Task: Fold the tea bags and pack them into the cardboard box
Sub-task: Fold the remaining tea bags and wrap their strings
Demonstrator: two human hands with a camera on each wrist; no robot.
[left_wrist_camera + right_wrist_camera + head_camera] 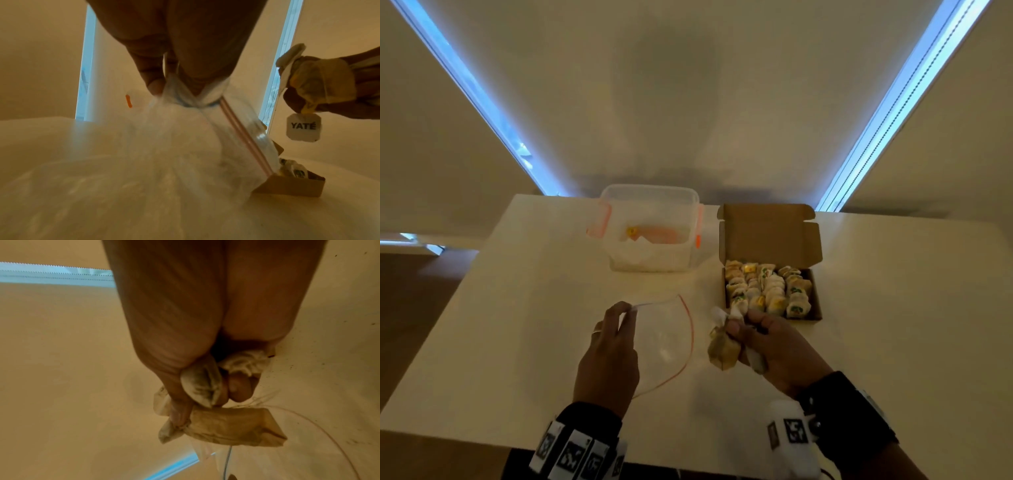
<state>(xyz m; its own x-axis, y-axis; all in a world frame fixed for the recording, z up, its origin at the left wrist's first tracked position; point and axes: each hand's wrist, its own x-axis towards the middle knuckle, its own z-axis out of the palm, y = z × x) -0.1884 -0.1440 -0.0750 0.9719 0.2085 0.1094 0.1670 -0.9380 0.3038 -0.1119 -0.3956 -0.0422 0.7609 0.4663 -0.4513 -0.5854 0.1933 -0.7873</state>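
Late stage: the cardboard box (815,301), far right on the table (517,342), is nearly full of folded bags. Right hand (777,346) clutches several unfolded tea bags (722,349); left hand (607,356) pinches an empty zip bag (667,342).

You face a pale, cream-white worktop (524,342) with a smooth matte surface, set against a window wall. Cream roller blinds (671,85) are drawn down across the whole wall ahead of you. Between the blinds run two narrow gaps (482,89) where cool blue daylight shows; the right gap (887,113) carries a bead chain along its edge. The room light is dim and warm, and a soft shadow falls on the middle blind. To the left of the worktop, a brown floor (410,308) shows below.
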